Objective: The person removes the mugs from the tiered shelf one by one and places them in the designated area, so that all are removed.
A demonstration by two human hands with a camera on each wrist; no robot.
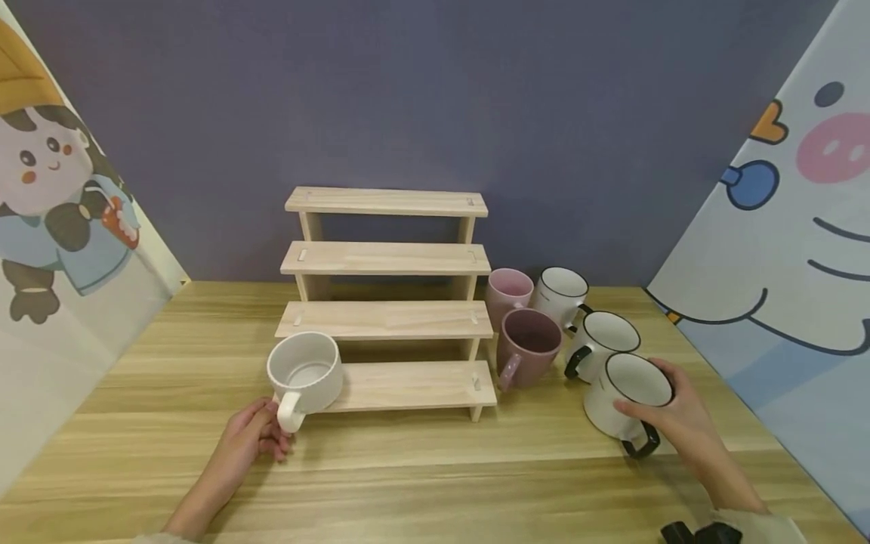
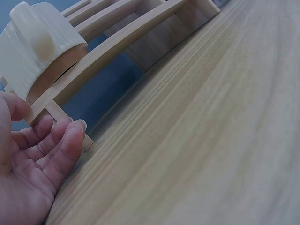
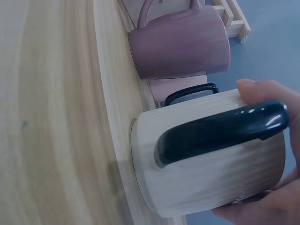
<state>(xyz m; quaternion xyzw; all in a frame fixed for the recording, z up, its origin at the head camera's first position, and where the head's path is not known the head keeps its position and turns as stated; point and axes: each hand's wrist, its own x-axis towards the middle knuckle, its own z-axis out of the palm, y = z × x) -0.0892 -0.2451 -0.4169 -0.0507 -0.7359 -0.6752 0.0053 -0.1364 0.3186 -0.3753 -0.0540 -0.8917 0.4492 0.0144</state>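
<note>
A cream-white ribbed mug stands on the left end of the lowest step of a wooden stepped stand, its handle facing me. Beside it, my left hand pinches the left end of that step, thumb above and fingers below, as the left wrist view shows. On the right, my right hand grips a white mug with a black rim and black handle around its body, thumb on one side and fingers on the other. Its black handle points toward me. Whether its base touches the table cannot be told.
Between the stand and my right hand are a dark mauve mug, a pink mug behind it, and two more black-rimmed white mugs, one nearer and one farther back. A dark panel rises behind the wood-grain table.
</note>
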